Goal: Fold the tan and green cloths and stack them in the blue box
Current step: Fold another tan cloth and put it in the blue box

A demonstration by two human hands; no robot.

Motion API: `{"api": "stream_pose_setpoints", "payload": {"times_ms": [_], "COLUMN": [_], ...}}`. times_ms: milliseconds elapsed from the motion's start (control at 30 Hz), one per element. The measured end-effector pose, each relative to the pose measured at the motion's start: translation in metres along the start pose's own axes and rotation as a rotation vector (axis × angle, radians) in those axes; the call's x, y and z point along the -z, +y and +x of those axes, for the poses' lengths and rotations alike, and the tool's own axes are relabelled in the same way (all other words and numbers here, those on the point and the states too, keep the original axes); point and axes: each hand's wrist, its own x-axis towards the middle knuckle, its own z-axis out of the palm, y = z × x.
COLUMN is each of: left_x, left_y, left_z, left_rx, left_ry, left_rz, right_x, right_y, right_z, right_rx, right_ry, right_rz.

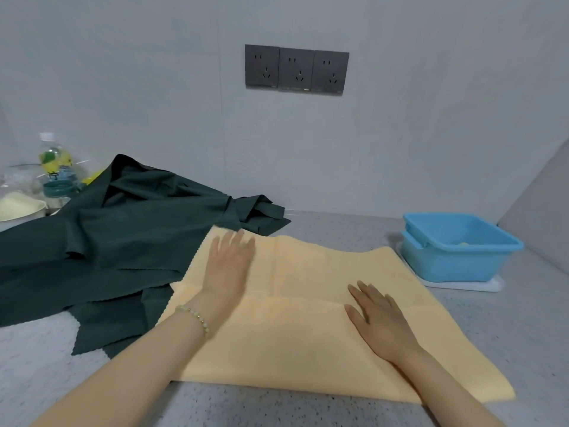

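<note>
**Tan cloth pinned flat under both palms, with the fold not yet squared**

The soft tan rectangular cloth (295,340) was spread near the front edge of the speckled grey worktop (508,318). It was pressed by the left hand (229,266) at its far left corner and by the right hand (377,318) at mid-cloth, all fingers laid straight and released, nothing grasped. Its left edge was laid over the crumpled dark green cloth (123,229) heaped toward the worktop's left edge, so drag there could pull the tan layers askew. The blue plastic box (462,260) was stood near the back right corner, and a lopsided fold might not be seated flat in it.
</note>
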Motion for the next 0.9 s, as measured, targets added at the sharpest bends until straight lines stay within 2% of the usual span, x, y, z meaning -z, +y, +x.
{"api": "stream_pose_setpoints", "payload": {"times_ms": [67, 133, 200, 233, 300, 433, 667, 900], "left_x": [-0.002, -0.004, -0.008, -0.011, -0.012, -0.007, 0.003, 0.004], "left_y": [0.017, 0.036, 0.048, 0.049, 0.044, 0.032, 0.007, 0.008], "left_z": [-0.010, -0.021, -0.029, -0.032, -0.035, -0.034, -0.024, -0.019], "left_rx": [-0.066, -0.126, -0.142, -0.161, -0.192, -0.186, -0.215, -0.138], "left_ry": [-0.137, -0.352, -0.526, -0.541, -0.483, -0.291, -0.383, -0.341], "left_rz": [-0.189, -0.367, -0.412, -0.384, -0.372, -0.531, -0.603, -0.631], "right_x": [0.001, 0.003, 0.005, 0.006, 0.012, 0.031, 0.048, 0.051], "right_y": [-0.003, -0.005, -0.006, -0.004, 0.002, 0.026, 0.051, 0.044], "right_z": [0.000, -0.002, -0.004, -0.007, -0.010, -0.013, -0.006, 0.001], "right_rx": [-0.001, -0.003, 0.002, 0.012, 0.034, 0.037, 0.024, -0.010], "right_ry": [-0.009, -0.019, -0.033, -0.041, -0.044, -0.034, -0.133, -0.050], "right_rz": [-0.009, -0.004, 0.005, 0.019, 0.094, 0.228, 0.338, 0.256]}}
